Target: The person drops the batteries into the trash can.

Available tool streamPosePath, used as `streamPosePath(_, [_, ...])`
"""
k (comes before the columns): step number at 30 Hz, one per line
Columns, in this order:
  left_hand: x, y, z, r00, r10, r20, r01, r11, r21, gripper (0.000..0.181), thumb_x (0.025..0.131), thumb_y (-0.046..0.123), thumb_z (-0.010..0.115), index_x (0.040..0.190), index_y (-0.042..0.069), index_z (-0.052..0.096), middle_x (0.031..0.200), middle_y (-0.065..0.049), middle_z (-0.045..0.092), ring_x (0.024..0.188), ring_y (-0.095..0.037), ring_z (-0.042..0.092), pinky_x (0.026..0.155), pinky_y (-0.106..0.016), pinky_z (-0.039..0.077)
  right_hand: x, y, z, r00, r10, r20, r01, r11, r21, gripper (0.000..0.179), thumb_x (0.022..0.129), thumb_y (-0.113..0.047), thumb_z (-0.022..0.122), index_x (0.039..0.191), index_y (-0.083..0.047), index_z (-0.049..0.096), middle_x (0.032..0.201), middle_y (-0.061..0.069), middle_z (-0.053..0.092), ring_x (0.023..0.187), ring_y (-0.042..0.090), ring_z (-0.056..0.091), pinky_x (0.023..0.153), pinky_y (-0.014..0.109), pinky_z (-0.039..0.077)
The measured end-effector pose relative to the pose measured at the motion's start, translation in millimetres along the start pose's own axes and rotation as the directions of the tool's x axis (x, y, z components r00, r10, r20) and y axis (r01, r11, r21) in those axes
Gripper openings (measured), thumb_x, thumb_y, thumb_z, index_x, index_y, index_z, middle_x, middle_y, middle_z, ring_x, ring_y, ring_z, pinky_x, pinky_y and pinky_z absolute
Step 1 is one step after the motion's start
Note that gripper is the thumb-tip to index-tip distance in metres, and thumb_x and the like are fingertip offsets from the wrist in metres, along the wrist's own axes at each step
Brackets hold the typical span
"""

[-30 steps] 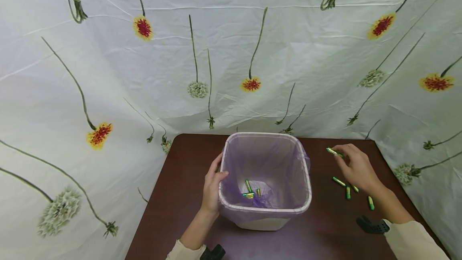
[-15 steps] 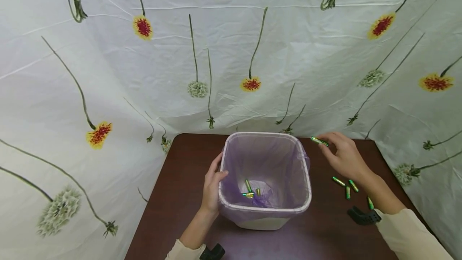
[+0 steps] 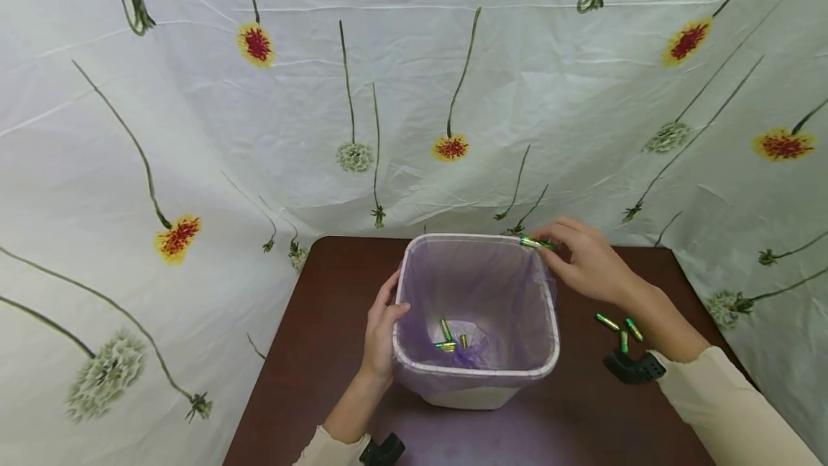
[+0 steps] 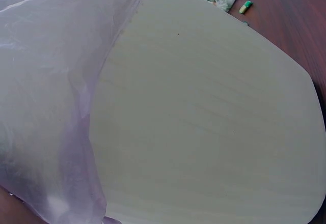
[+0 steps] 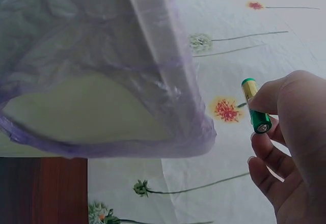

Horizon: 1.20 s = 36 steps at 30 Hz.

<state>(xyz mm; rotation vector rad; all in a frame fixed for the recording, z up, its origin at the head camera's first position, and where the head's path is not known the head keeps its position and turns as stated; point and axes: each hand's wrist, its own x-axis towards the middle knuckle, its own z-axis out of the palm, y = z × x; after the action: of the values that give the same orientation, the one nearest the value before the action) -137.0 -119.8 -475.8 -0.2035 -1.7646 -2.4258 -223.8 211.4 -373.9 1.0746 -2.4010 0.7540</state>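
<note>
A white trash bin with a purple plastic liner stands on the table. My left hand grips its left side, thumb over the rim. My right hand pinches a green-and-gold battery between thumb and fingers. In the head view that battery appears at the bin's far right corner; the right wrist view shows it outside, apart from the liner. Inside the bin lie several more batteries on the crumpled liner. The left wrist view shows mostly the bin's outer wall, with the left hand out of sight.
Three loose batteries lie on the dark brown table right of the bin, near the right forearm. A white flower-print cloth hangs behind and beside the table. Black straps circle both wrists.
My right hand has carried the battery leftward from above the table's right side to the bin's far right corner. A loose battery is now hidden by the right arm. The left hand stays put.
</note>
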Motion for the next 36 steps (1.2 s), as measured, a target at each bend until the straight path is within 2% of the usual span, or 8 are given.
streamPosePath(11, [0.3,-0.4,0.1,1.0,0.0,-0.006,0.0,1.0,0.004,0.06,0.097,0.005,0.043,0.157,0.003,0.04,0.156,-0.019,0.043,0.132,-0.044,0.045,0.104,-0.044,0.045,26.7,-7.3,11.8,0.993,-0.076,0.095,0.072,0.996,0.05,0.02,0.092,0.001,0.072,0.11,-0.009,0.074,0.097,-0.004,0.064,0.067,0.014,0.051,0.057,0.029,0.043])
streamPosePath(14, [0.2,0.2,0.4,1.0,-0.003,-0.005,0.003,1.0,0.013,0.06,0.097,0.005,0.043,0.157,0.004,0.041,0.155,-0.019,0.044,0.131,-0.045,0.046,0.103,-0.045,0.046,32.6,-7.1,13.6,0.99,-0.089,0.108,0.083,0.995,0.062,0.021,0.093,0.001,0.072,0.112,-0.008,0.073,0.1,-0.001,0.066,0.076,0.016,0.058,0.059,0.031,0.046])
streamPosePath(17, [0.1,0.6,0.9,1.0,-0.005,-0.009,0.005,1.0,0.018,0.06,0.097,0.005,0.043,0.157,0.004,0.042,0.154,-0.019,0.045,0.13,-0.046,0.046,0.102,-0.044,0.046,34.6,-6.6,12.1,0.992,-0.062,0.114,0.052,0.995,0.089,0.024,0.094,0.001,0.071,0.117,-0.007,0.072,0.107,0.004,0.068,0.089,0.021,0.063,0.065,0.038,0.052])
streamPosePath(19, [-0.2,0.8,1.0,1.0,-0.006,-0.01,0.006,1.0,0.015,0.06,0.097,0.005,0.043,0.157,0.004,0.041,0.154,-0.019,0.045,0.13,-0.046,0.047,0.102,-0.044,0.046,33.5,-5.4,10.3,0.993,-0.03,0.113,0.019,0.995,0.102,0.026,0.095,0.001,0.07,0.121,-0.006,0.071,0.11,0.006,0.068,0.093,0.023,0.063,0.068,0.042,0.053])
streamPosePath(22, [-0.5,0.9,0.7,1.0,-0.009,-0.011,0.009,1.0,0.006,0.06,0.097,0.005,0.043,0.157,0.004,0.041,0.154,-0.021,0.045,0.131,-0.046,0.046,0.102,-0.043,0.046,28.3,-3.0,6.9,0.995,0.006,0.095,-0.016,0.995,0.103,0.027,0.095,0.001,0.07,0.121,-0.006,0.071,0.111,0.007,0.068,0.092,0.022,0.061,0.069,0.042,0.053])
streamPosePath(27, [-1.1,0.5,0.3,1.0,-0.02,-0.019,0.02,1.0,0.01,0.061,0.097,0.006,0.044,0.157,0.004,0.04,0.153,-0.021,0.045,0.13,-0.046,0.047,0.101,-0.044,0.047,16.5,3.2,3.7,0.998,0.013,0.055,-0.017,0.997,0.077,0.024,0.093,0.003,0.071,0.115,-0.005,0.072,0.104,0.007,0.068,0.086,0.017,0.059,0.067,0.039,0.052])
streamPosePath(36, [0.4,-0.5,1.6,1.0,-0.003,-0.013,0.004,1.0,0.024,0.061,0.097,0.007,0.043,0.157,0.005,0.041,0.154,-0.021,0.044,0.13,-0.049,0.045,0.103,-0.049,0.045,-0.2,10.9,1.1,0.998,0.044,0.052,-0.047,0.998,0.05,0.022,0.092,0.003,0.071,0.113,-0.004,0.073,0.101,0.002,0.068,0.084,0.014,0.059,0.067,0.04,0.053])
